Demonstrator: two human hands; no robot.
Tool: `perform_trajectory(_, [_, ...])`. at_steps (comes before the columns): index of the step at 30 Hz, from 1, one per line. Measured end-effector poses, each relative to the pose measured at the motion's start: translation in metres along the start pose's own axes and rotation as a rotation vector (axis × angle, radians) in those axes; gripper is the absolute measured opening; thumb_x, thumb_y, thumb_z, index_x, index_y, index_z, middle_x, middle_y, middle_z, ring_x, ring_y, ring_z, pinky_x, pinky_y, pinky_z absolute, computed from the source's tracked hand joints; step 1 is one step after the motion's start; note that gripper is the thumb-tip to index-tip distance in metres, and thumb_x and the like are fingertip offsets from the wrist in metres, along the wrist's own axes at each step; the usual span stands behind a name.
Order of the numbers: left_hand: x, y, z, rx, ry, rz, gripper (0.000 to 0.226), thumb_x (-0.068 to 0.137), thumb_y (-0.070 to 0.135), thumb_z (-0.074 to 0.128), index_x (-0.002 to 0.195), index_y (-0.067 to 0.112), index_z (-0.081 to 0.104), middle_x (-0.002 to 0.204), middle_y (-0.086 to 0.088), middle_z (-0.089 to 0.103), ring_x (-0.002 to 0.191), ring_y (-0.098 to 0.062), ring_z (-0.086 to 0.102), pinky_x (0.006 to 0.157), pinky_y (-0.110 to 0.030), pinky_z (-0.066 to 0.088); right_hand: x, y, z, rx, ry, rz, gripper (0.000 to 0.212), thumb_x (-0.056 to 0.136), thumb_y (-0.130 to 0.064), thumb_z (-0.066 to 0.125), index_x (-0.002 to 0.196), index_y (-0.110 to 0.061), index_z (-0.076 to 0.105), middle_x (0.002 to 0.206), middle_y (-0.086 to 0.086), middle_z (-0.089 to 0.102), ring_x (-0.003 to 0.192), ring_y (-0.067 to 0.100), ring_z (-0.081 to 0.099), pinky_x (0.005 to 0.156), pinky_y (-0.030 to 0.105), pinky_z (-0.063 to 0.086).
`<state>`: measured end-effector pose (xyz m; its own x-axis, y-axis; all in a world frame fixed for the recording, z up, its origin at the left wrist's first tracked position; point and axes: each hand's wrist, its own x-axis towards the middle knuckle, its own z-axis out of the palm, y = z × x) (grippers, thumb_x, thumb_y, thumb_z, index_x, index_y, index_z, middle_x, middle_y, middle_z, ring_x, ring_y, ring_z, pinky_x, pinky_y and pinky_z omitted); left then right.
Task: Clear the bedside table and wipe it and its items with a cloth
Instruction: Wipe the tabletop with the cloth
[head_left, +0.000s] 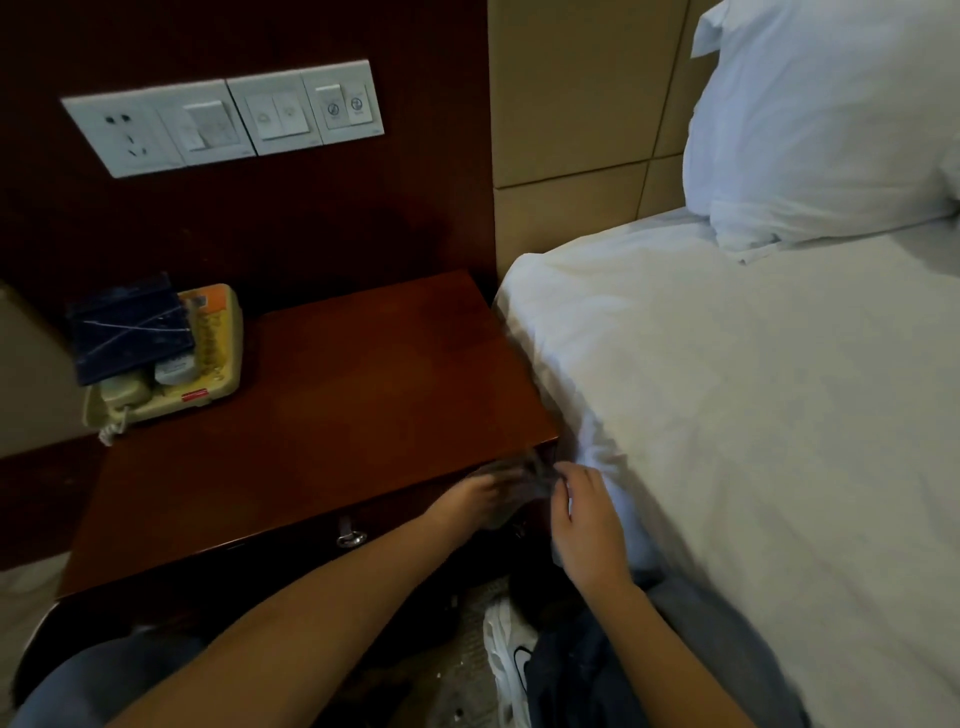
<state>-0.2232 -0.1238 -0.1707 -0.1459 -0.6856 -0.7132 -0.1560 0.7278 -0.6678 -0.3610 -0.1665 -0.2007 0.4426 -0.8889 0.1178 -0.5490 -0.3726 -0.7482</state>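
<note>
cloth (535, 474): grey, crumpled, blurred | left hand (480, 494), right hand (587, 525): fingers pinch it | at bedside table (363, 405) front corner

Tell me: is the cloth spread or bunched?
Bunched. The cloth is a blurred, crumpled wad gripped between left hand and right hand at the front edge of the table.

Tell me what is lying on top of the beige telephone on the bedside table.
A flat dark blue rectangular object lies across the beige telephone's left side; only the handset's near end and the yellow key panel show. Whatever else it covers is hidden.
</note>
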Motion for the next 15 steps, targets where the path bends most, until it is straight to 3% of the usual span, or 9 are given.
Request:
perform_trajectory(3, [-0.038,0.013,0.011,-0.026,0.032,0.186,0.059,0.099,0.005,0.028,0.146,0.002,-0.008,0.158,-0.005,-0.012,0.144,-0.018,-0.014,0.109,-0.024,-0.014,-0.001,0.001,0.002,-0.015,-0.066,-0.02,0.031,0.1,-0.018,0.041,0.127,-0.01,0.053,0.123,0.003,0.054,0.11,0.017,0.053,0.083,0.013,0.034])
perform_trajectory(7, [-0.057,0.053,0.041,-0.106,-0.149,0.026,0.084,0.093,0.016,0.053,0.147,0.005,-0.011,0.157,-0.006,-0.019,0.144,-0.022,-0.018,0.113,-0.035,-0.008,0.0,-0.002,0.006,-0.007,-0.071,-0.019,0.031,0.1,-0.02,0.04,0.127,-0.011,0.053,0.123,0.003,0.053,0.105,0.017,0.056,0.08,0.016,0.038])
perform_trajectory(10, [-0.063,0.057,0.048,-0.036,-0.169,-0.012,0.097,0.089,0.023,0.06,0.145,0.007,-0.018,0.155,-0.005,-0.025,0.142,-0.023,-0.021,0.112,-0.037,-0.011,0.0,-0.005,0.011,-0.013,-0.043,-0.07,0.031,0.099,-0.02,0.042,0.125,-0.01,0.054,0.124,0.004,0.054,0.106,0.017,0.056,0.083,0.017,0.04])
perform_trajectory(14, [-0.044,0.012,0.009,0.024,-0.047,0.15,0.069,0.1,0.018,0.036,0.146,0.005,-0.015,0.157,-0.006,-0.02,0.144,-0.02,-0.016,0.112,-0.029,-0.01,0.005,-0.006,0.016,0.001,-0.017,-0.066,0.032,0.1,-0.022,0.04,0.127,-0.011,0.054,0.125,0.003,0.053,0.108,0.016,0.056,0.086,0.02,0.043])
perform_trajectory(15, [-0.032,0.001,-0.004,0.009,-0.034,0.202,0.061,0.102,0.014,0.027,0.146,0.001,-0.012,0.158,-0.008,-0.017,0.145,-0.021,-0.013,0.11,-0.025,-0.017,0.006,-0.004,0.017,-0.009,-0.017,-0.064,0.033,0.1,-0.024,0.038,0.128,-0.012,0.053,0.126,0.002,0.053,0.109,0.015,0.055,0.088,0.02,0.043])
